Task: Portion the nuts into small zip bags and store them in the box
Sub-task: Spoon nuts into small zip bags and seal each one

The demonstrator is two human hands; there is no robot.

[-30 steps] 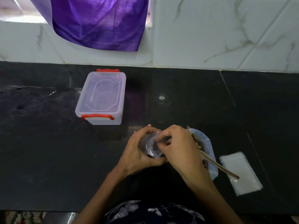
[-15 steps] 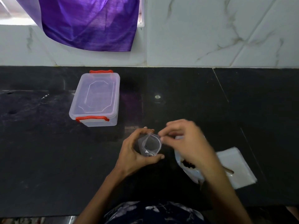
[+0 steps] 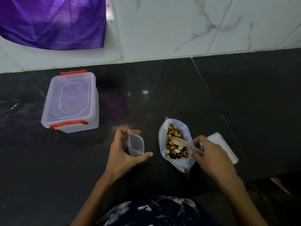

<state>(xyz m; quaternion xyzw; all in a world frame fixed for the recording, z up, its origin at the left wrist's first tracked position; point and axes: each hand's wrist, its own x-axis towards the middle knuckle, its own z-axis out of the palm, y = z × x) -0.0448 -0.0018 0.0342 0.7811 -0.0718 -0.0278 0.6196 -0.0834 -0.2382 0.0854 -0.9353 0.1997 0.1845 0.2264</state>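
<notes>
Nearest, just left of the nut bag, a small zip bag is held mouth-open by the left hand, fingers curled round it; it looks nearly empty (one dark speck inside). Right of the nut bag, the spoon handle is pinched by the right hand; spare bags lie beyond. Far left, the box is seen lidded. Judged: portioning barely begun, nothing stored.

Left hand gripping small zip bag left of nut bag; right hand pinching wooden spoon over it; lidded box far left.
</notes>
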